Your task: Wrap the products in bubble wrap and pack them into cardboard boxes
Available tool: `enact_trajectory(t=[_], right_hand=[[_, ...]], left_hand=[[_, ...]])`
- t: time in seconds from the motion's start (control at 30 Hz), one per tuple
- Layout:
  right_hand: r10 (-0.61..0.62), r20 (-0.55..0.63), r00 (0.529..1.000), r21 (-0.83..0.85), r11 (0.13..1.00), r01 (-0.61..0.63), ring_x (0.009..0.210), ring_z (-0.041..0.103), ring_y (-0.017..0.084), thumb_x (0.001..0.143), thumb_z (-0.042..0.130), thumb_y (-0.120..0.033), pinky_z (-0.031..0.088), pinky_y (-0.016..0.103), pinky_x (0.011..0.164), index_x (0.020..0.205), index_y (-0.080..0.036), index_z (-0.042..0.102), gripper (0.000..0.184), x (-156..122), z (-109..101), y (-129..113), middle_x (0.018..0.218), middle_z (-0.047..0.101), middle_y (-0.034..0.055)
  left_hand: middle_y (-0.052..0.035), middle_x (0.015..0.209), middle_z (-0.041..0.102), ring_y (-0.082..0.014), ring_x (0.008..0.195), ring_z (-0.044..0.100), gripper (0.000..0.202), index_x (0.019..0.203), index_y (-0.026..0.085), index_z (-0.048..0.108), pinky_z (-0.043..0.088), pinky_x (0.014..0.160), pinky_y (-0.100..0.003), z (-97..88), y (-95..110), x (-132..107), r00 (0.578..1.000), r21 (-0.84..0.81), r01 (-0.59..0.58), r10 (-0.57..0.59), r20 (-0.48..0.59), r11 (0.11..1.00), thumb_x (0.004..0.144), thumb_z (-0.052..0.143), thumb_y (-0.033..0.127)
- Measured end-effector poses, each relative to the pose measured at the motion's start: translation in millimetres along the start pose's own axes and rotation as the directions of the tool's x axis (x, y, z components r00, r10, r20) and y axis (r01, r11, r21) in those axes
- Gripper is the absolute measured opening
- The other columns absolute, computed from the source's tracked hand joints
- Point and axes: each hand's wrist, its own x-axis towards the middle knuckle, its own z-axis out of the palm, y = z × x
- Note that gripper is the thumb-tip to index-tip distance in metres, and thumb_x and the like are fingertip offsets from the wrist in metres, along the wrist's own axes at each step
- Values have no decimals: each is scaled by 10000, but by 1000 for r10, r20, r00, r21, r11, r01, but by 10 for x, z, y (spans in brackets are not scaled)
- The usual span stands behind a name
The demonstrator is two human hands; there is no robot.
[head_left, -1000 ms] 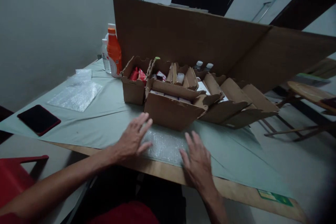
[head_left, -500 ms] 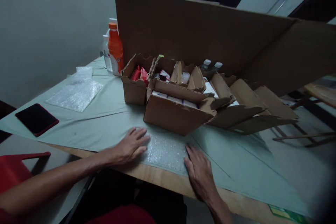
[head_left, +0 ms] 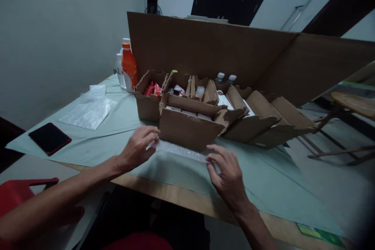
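A sheet of bubble wrap (head_left: 181, 151) is stretched between my hands just above the cloth, seen nearly edge-on. My left hand (head_left: 140, 146) pinches its left end with the fingers closed. At the other end, my right hand (head_left: 225, 170) grips the corner between thumb and fingertips, its other fingers curled loosely. Right behind the sheet stands a cardboard box (head_left: 190, 127) with small white packs (head_left: 189, 113) inside.
More cardboard bins (head_left: 149, 103) line the back, before a tall cardboard panel (head_left: 205, 43). On the left are an orange bottle (head_left: 129, 66), more bubble wrap (head_left: 89, 111) and a phone (head_left: 49, 138). A red stool (head_left: 20, 199) stands below the table edge.
The bubble wrap lay flat under my hands at the table edge. Both hands have now lifted it and moved it forward, tilting it edge-on. The view has shifted too.
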Motion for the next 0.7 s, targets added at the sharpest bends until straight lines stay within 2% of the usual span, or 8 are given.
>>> enact_trajectory(t=[0.1,0.17,0.23,0.33,0.43,0.53,0.6,0.7], right_hand=[[-139,-137,981,-6,990,140,1222,594,264,865,562,-8,447,415,971,993,-194,593,228,-63,-82,-143,1242,675,139],[-178,-42,983,-2,984,178,1203,620,248,872,518,12,456,400,959,1005,-185,600,252,-246,42,-171,1212,704,130],[-179,108,978,17,984,178,1154,652,229,889,460,8,471,384,926,1002,-179,614,267,-501,203,-131,1180,728,118],[-108,294,950,25,994,105,1167,647,230,949,469,-118,478,397,940,1047,-186,633,203,-798,281,-1,1241,708,116],[33,310,950,-66,998,-13,1287,564,258,999,475,-301,453,437,997,1268,-191,584,310,-761,184,69,1374,627,129],[106,276,955,-153,986,-65,1436,396,270,1020,427,-327,384,464,1081,1500,-190,396,500,-464,249,-46,1541,458,131],[69,343,937,-133,991,-24,1474,328,273,1007,446,-320,324,470,1137,1532,-177,359,551,-290,456,-195,1587,389,126],[10,519,855,-53,998,20,1456,360,279,970,517,-362,291,466,1171,1507,-160,416,582,-253,805,-355,1574,412,124]], left_hand=[[-104,1285,685,-258,1357,513,157,917,193,624,386,1112,-447,-55,-10,-155,920,56,-239,244,-307,970,861,579,53],[-93,1289,695,-243,1388,488,183,954,196,635,372,1130,-444,106,-97,-341,931,44,-305,308,-195,951,893,541,52],[-89,1286,701,-228,1359,524,224,993,200,650,376,1134,-438,305,-216,-553,957,-29,-283,284,53,959,916,485,69],[-124,1423,599,-262,1375,506,340,1252,206,594,343,1165,-496,394,-336,-751,918,-145,-164,205,339,976,919,525,211],[-159,1625,307,-339,1492,306,714,1550,217,276,222,1211,-582,229,-257,-649,937,-155,-113,157,311,981,925,565,405],[-137,1688,25,-357,1546,99,803,1602,260,32,114,1231,-601,204,-15,-371,969,-98,-173,187,161,980,975,502,437],[-159,1684,16,-349,1551,60,828,1599,228,-41,93,1236,-588,372,138,-252,960,-79,-224,234,155,971,991,468,466],[-232,1639,204,-350,1536,160,803,1593,105,71,124,1231,-562,711,223,-289,911,-74,-229,241,335,971,1003,381,554]])
